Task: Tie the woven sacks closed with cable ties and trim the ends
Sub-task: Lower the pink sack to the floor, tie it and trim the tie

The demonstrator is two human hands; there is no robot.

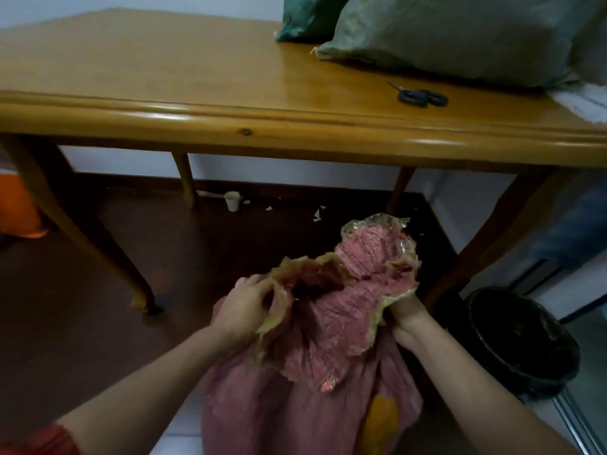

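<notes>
Lower centre: pink woven plastic sack point(323, 326) stands on the floor, mouth flared. My left hand point(243, 310) pinches its rim and my right hand point(407, 318) clamps the neck beneath, bunching it for a tie, I judge. Black-handled scissors point(422, 97) lie upper right on the wooden table point(197, 77), handy for trimming.

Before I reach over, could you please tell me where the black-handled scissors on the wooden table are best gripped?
Grip the black-handled scissors by their handle loops, coming from the near edge of the wooden table. They lie flat, loops toward you, blades pointing away to the left; the grey-green woven sack blocks the far side. The left hand and right hand hold the pink woven sack.
</notes>
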